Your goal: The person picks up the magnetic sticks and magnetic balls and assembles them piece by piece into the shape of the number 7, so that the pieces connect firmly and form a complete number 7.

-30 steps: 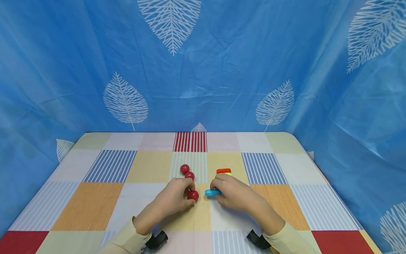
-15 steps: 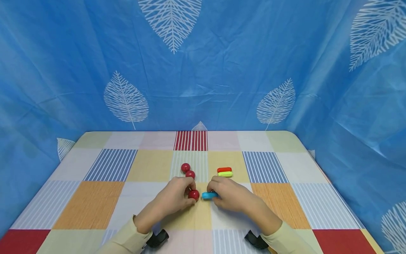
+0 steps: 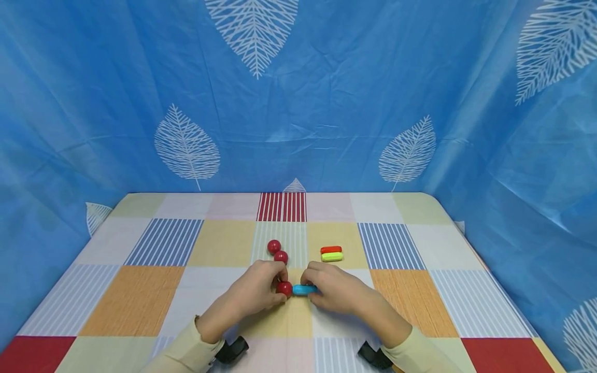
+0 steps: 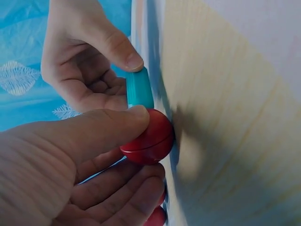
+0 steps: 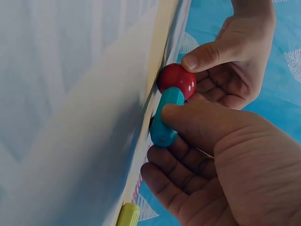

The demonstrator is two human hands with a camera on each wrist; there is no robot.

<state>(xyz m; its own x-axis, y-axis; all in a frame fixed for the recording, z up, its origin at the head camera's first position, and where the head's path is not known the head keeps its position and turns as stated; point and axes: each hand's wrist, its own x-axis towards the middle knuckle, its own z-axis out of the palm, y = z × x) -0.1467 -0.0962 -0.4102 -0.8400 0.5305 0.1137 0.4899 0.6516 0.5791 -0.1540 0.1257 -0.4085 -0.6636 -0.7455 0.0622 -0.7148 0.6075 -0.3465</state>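
My left hand (image 3: 258, 288) pinches a glossy red ball (image 4: 153, 139) between thumb and fingers, close to the tabletop. A fine seam runs round the ball. From the right, my right hand (image 3: 338, 288) pinches a short blue ridged rod (image 5: 165, 117) by thumb and fingers. The rod's left end meets the ball's side in the head view, and both wrist views show the two end to end. Part of the rod is hidden by the right fingers. Beyond the left hand lie two more red balls, a nearer ball (image 3: 281, 257) and a farther ball (image 3: 273, 246), side by side.
A red rod (image 3: 331, 249) and a yellow-green rod (image 3: 331, 256) lie parallel beyond the right hand. A patchwork-print cloth (image 3: 224, 241) covers the table. Blue curtains with white leaves (image 3: 186, 142) hang behind and at the sides.
My right hand has moved left with the blue rod, bringing its end up to the held red ball. The yellow-green rod has come fully into view. My left hand has barely moved.
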